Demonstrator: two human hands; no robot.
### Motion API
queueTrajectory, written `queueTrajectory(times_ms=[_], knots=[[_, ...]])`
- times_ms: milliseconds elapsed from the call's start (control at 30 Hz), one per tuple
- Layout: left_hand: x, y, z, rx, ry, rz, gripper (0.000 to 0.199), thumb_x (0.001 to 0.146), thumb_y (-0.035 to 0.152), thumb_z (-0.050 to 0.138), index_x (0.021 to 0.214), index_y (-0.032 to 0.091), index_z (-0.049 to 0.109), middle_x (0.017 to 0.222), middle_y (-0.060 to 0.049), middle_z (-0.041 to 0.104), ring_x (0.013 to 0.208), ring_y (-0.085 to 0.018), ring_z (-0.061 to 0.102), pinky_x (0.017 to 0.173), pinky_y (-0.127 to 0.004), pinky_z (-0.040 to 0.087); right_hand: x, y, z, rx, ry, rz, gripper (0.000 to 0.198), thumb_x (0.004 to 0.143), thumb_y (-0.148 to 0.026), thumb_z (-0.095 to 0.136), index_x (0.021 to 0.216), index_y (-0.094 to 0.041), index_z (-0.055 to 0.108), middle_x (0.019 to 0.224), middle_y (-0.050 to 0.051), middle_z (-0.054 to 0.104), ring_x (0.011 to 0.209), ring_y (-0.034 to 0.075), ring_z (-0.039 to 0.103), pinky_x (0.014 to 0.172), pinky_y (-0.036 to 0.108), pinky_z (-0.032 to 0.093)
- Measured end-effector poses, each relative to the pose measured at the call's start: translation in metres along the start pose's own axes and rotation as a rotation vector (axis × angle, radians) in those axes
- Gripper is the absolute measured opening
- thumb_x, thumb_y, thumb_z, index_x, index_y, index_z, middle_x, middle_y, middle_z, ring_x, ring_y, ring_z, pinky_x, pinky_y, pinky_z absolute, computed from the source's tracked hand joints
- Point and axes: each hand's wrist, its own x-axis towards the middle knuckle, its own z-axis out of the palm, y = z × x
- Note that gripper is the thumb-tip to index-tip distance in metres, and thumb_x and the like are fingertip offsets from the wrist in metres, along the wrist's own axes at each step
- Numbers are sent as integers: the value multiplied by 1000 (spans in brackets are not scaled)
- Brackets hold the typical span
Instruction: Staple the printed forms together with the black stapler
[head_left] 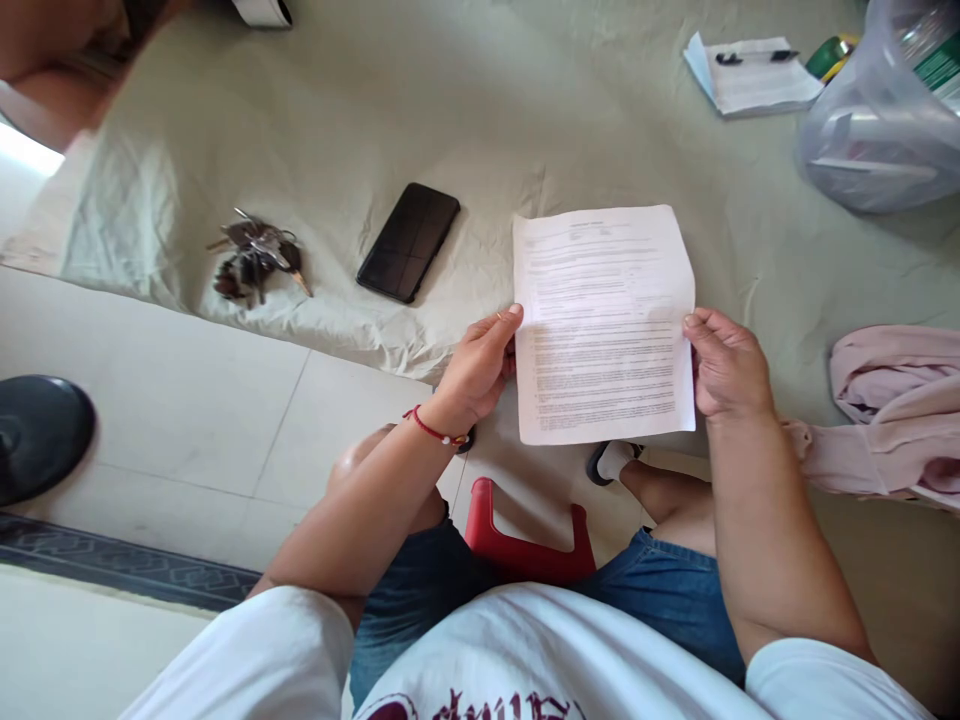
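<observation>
A printed sheet of paper [606,330] is held up in front of me, its text facing me and too small to read. My left hand [484,362] pinches its left edge, thumb on top and fingers behind. On the opposite edge my right hand [726,358] grips in the same way. The left wrist wears a red cord bracelet. Beyond my left hand, a black smartphone [409,242] lies face up on the cloth, and left of it sits a bunch of keys [259,255].
A pale green cloth [480,110] covers the surface ahead. Notepaper [765,85] with a pen and a translucent plastic container [870,140] are at the far right. Pink fabric [900,400] lies near my right arm. A red stool [525,550] is under me; another person's arm shows top left.
</observation>
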Motion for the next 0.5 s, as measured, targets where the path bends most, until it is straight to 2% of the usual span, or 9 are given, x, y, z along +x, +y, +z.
queueTrajectory(times_ms=[133,233,333,433,500], knots=[[0,2,-1,-48,42,3,42,82,54,93,95,17,79,96,-10,84,102,-32,80,92,-45,66,-7,-6,5,-4,-142,87,42,72,-60,99,84,-27,75,81,-2,76,81,19,74,84,35,64],[0,-2,0,-63,28,37,46,78,53,97,101,17,81,102,-12,86,109,-34,81,97,-46,65,-8,-8,9,31,-106,93,45,70,-63,100,85,-28,75,86,-3,78,85,19,74,87,36,65],[-1,-6,3,-64,8,53,49,77,55,98,103,17,82,105,-12,86,107,-33,81,95,-46,65,-5,-8,12,88,-22,98,52,58,-61,106,88,-30,75,93,-4,81,90,21,76,95,42,66],[-1,-8,6,-63,24,70,48,76,53,100,101,17,82,105,-11,86,100,-31,82,92,-44,65,-2,-9,8,106,-19,95,58,50,-53,111,93,-31,79,105,-2,86,102,25,80,109,46,64],[0,-8,8,-80,30,75,47,75,53,100,101,18,81,105,-10,86,100,-31,82,92,-44,65,-1,-10,1,83,-34,82,60,51,-52,111,100,-31,83,112,-1,87,108,27,81,114,47,62]])
